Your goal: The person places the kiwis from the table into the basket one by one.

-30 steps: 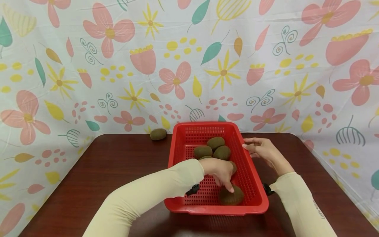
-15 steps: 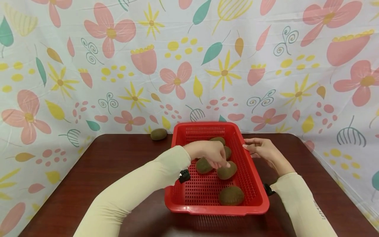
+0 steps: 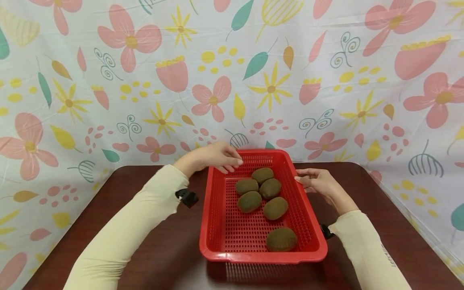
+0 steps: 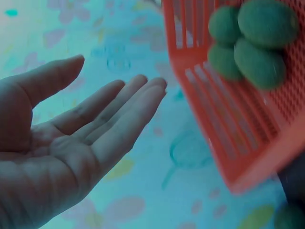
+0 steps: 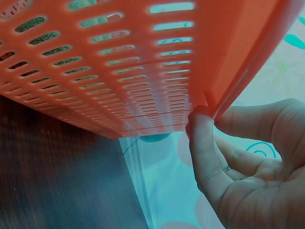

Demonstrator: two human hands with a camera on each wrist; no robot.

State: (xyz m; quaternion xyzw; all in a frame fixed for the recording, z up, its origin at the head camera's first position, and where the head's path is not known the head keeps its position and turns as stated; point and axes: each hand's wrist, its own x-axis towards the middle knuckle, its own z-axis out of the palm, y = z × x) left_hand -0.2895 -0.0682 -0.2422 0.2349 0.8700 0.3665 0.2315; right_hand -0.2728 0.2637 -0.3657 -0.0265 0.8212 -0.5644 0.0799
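Observation:
A red perforated plastic basket (image 3: 237,256) stands on the table with several brown kiwis in it. One kiwi (image 3: 281,239) lies alone near the basket's front wall; the others, such as this kiwi (image 3: 276,208), are grouped towards the back. My left hand (image 3: 219,156) is above the basket's back left corner, empty, its fingers and thumb spread apart in the left wrist view. On the right side, my right hand (image 3: 319,183) pinches the basket's rim between thumb and fingers, as the right wrist view shows. Part of another kiwi (image 4: 289,218) appears at the left wrist view's bottom corner.
The dark wooden table (image 3: 156,241) reaches back to a floral cloth backdrop (image 3: 232,48), which also hangs along both sides. The basket's back wall is near the backdrop. Black wrist cameras, like the left wrist camera (image 3: 187,197), stick out below the sleeves.
My left hand has left the kiwis at the basket's front, passed over the others, and moved back left, opening. It now hides the kiwi behind the basket. The right hand keeps its place.

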